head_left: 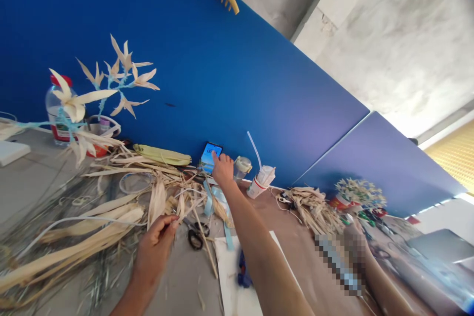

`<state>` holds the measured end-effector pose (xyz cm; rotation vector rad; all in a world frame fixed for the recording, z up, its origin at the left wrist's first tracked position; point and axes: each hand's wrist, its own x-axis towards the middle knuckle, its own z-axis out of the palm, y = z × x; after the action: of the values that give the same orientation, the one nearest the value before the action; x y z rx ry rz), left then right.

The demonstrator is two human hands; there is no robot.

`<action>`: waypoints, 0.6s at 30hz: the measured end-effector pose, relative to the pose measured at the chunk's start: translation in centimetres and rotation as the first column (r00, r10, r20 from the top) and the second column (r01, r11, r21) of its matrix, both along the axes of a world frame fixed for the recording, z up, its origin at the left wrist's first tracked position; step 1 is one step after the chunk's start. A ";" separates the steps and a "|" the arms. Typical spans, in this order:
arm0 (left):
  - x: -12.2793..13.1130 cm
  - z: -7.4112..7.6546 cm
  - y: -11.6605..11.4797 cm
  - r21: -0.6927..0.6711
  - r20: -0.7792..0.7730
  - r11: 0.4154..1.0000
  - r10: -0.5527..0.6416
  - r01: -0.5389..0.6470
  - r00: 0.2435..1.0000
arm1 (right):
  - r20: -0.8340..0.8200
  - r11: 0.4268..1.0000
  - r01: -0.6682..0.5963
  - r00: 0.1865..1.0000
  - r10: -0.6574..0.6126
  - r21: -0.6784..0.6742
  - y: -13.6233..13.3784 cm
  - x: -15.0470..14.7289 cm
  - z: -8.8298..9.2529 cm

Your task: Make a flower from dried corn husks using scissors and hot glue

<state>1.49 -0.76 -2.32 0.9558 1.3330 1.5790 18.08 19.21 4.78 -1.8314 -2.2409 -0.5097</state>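
Note:
My left hand (159, 242) is closed, with thumb and fingers pinching a thin strip of corn husk (192, 206). Farther forward, my right hand (223, 170) reaches out with its index finger on the lit screen of a phone (209, 154); the other fingers curl loosely and hold nothing. The phone leans against the blue partition. Black-handled scissors (196, 237) lie right of my left hand. Dried corn husks (122, 219) spread over the table to its left. A light blue ribbon (228, 237) hangs near my right forearm.
Husk flowers on blue stems (126, 79) stand at the left, by a red-capped bottle (59, 113). Near the phone are an ear of corn (163, 155), a lidded jar (242, 167) and a paper cup (256, 187). Another person's arm (385, 281) is at the right, near more husks (311, 207).

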 end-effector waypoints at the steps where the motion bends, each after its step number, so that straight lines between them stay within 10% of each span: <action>1: 0.0 0.0 0.0 -0.002 -0.002 1.000 0.002 -0.002 1.000 | -0.050 0.995 0.078 0.996 -0.074 0.065 0.2 0.0 0.8; 4: 0.0 0.3 -0.1 -0.014 0.012 1.000 0.014 -0.014 1.000 | -0.179 0.964 0.204 0.968 -0.173 0.171 0.2 0.1 2.0; 13: 0.2 0.8 -0.2 -0.019 0.044 1.000 0.000 0.001 0.999 | 0.077 0.973 -0.099 0.990 0.118 -0.208 -2.4 1.0 -2.9; 18: 0.2 0.3 0.0 -0.008 0.036 1.000 -0.006 0.006 0.999 | 0.046 0.993 -0.032 0.998 0.038 -0.116 -0.6 1.2 -0.4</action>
<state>1.65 -0.74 -2.05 0.9211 1.3100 1.5776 19.30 18.58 4.43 -1.8488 -2.3763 -0.4311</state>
